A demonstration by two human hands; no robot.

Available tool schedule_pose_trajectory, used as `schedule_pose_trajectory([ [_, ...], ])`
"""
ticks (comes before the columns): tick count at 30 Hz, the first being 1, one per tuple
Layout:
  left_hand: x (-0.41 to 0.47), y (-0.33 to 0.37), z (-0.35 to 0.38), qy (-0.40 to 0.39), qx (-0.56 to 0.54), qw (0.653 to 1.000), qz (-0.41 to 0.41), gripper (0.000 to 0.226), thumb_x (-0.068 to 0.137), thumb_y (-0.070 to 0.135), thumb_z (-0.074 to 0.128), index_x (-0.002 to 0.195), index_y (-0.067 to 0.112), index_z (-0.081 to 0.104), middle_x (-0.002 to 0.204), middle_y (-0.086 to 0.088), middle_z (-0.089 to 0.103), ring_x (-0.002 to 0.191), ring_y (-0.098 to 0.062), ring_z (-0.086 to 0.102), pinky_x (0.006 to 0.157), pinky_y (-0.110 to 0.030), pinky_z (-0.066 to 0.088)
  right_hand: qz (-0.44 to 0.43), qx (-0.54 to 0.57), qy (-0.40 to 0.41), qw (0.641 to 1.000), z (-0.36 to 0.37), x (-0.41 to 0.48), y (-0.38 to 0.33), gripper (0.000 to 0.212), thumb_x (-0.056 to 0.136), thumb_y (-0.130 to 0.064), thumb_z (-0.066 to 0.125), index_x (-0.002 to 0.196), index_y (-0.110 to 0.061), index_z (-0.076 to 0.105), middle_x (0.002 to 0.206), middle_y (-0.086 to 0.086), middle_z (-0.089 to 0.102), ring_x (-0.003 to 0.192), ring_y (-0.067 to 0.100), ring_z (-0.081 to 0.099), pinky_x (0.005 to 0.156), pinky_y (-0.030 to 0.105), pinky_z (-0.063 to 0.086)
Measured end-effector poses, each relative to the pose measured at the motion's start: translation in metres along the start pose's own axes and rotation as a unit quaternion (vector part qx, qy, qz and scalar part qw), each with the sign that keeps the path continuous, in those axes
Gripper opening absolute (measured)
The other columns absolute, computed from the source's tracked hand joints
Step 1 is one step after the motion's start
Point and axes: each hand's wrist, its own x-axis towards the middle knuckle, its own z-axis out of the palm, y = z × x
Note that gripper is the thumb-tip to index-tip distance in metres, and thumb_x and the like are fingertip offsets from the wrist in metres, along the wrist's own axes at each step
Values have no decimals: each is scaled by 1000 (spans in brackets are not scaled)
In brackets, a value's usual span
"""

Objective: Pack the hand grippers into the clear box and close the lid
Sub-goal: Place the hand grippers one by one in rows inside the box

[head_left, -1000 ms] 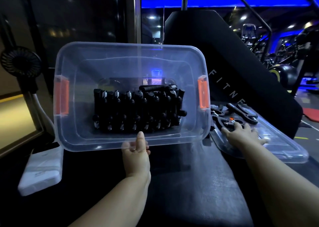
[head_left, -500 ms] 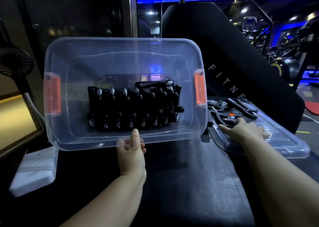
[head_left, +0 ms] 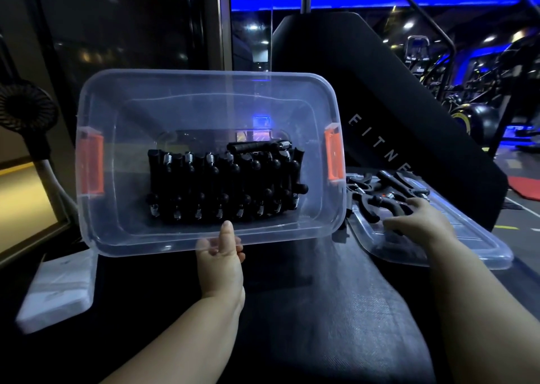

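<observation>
My left hand [head_left: 220, 264] pinches the near rim of the clear box [head_left: 163, 245], thumb [head_left: 226, 234] up over the edge and the other fingers curled beneath, seen through the plastic. The box is tipped up so that its open mouth faces me. A packed row of hand grippers [head_left: 225, 185], black with steel springs, lies against its bottom, one more lying across the top. An orange latch [head_left: 334, 154] sits on each end of the box. My right hand [head_left: 423, 226] reaches out to the right, fingers stretched forward and uncurled, their tips on the loose hand grippers [head_left: 380, 205] that lie on the lid [head_left: 467, 237]. The lid rests flat on the black counter [head_left: 336, 310], just beside the box. A white packet [head_left: 58, 290] lies at the counter's left edge, below a small black fan [head_left: 26, 110].
</observation>
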Motion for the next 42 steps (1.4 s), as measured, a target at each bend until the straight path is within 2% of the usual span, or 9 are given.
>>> schedule_pose_trajectory([
  [2, 0, 0, 0, -1, 0, 1000, 1, 25, 93, 34, 55, 87, 11, 48, 71, 0, 56, 64, -13, 52, 62, -24, 43, -18, 31, -15, 999, -1, -5, -5, 86, 54, -37, 75, 135, -37, 45, 114, 3, 61, 100, 26, 59, 82, 35, 47],
  [5, -1, 0, 0, -1, 1, 1000, 0, 25, 93, 34, 55, 88, 11, 48, 70, 0, 56, 63, -13, 52, 61, -24, 43, -66, -7, -52, 996, 2, -7, -7, 102, 33, -46, 70, 131, -45, 43, 115, 0, 63, 90, 26, 66, 83, 41, 54],
  [10, 0, 1, 0, -1, -6, 1000, -3, 23, 93, 33, 55, 84, 13, 48, 69, 0, 55, 62, -12, 52, 60, -23, 43, -82, -16, -132, 988, 7, -1, -3, 101, 36, -40, 73, 133, -47, 44, 128, 1, 54, 103, 26, 61, 89, 44, 53],
  [14, 0, 1, 1, -5, -13, 1000, -3, 21, 94, 32, 55, 83, 15, 47, 69, 0, 55, 62, -12, 51, 61, -24, 43, -96, -98, -107, 985, 9, 0, -8, 99, 35, -60, 63, 132, -48, 46, 130, 4, 57, 118, 29, 52, 101, 52, 40],
  [18, 0, 1, 1, -2, -14, 1000, 1, 22, 93, 31, 55, 81, 15, 47, 68, 0, 55, 60, -12, 51, 60, -24, 43, -115, -221, -16, 968, 19, -18, -26, 79, 69, -77, 58, 134, -35, 47, 139, 0, 50, 130, 28, 43, 110, 59, 21],
  [24, -1, 1, 1, -4, -10, 1000, -1, 21, 94, 31, 55, 82, 15, 47, 69, 1, 55, 63, -11, 51, 61, -23, 43, -114, -326, 36, 938, 43, -30, -39, 87, 66, -93, 33, 127, -33, 44, 133, 8, 51, 124, 33, 46, 105, 60, 29],
  [30, -2, 3, 0, -5, -10, 1000, -2, 22, 93, 32, 55, 82, 14, 47, 70, 0, 55, 63, -11, 52, 61, -23, 43, -167, -351, 95, 916, 48, -33, -45, 75, 76, -87, 26, 107, -24, 51, 97, 9, 61, 95, 30, 61, 74, 37, 42],
  [37, -3, 3, 0, -4, -8, 1000, -1, 22, 94, 31, 55, 82, 14, 47, 71, 0, 56, 64, -10, 52, 61, -23, 43, -194, -292, 92, 932, 41, -33, -44, 44, 83, -55, 52, 106, -17, 53, 100, 5, 65, 95, 27, 60, 68, 33, 39],
  [42, -3, 3, 1, -2, -9, 1000, -4, 22, 94, 31, 55, 82, 15, 47, 71, 0, 56, 64, -10, 52, 61, -23, 43, -199, -304, 100, 926, 40, -36, -43, 44, 84, -51, 52, 110, -16, 60, 111, 7, 62, 106, 27, 58, 82, 36, 43],
])
